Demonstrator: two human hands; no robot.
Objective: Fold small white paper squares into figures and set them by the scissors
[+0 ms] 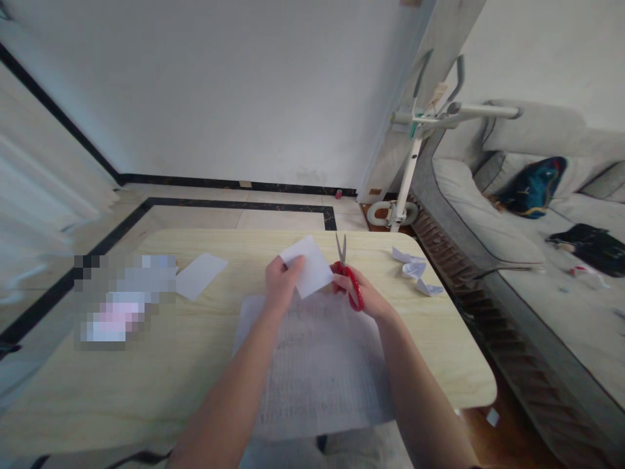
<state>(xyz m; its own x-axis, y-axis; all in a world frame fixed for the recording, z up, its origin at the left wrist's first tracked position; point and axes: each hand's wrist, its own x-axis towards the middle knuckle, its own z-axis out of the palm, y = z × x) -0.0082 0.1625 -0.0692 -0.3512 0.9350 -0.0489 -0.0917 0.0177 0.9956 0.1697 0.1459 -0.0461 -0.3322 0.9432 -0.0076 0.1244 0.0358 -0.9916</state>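
Note:
A white sheet of paper (313,268), roughly square and turned on its corner, is gripped at its left side by my left hand (282,281), thumb on top. Red-handled scissors (355,293) are in my right hand (365,294), their blades pointing away from me and slightly apart. The fingertips of that hand are also at the paper's right corner; whether they pinch it I cannot tell. Beneath both hands lies a large printed sheet (322,365), which reaches the table's near edge.
On the pale wooden table (449,352) lie another white paper (201,275) at left and crumpled paper scraps (415,270) at right. A blurred-out patch (122,299) covers something at far left. A grey sofa (561,293) and a white exercise frame (407,169) stand beyond the right side.

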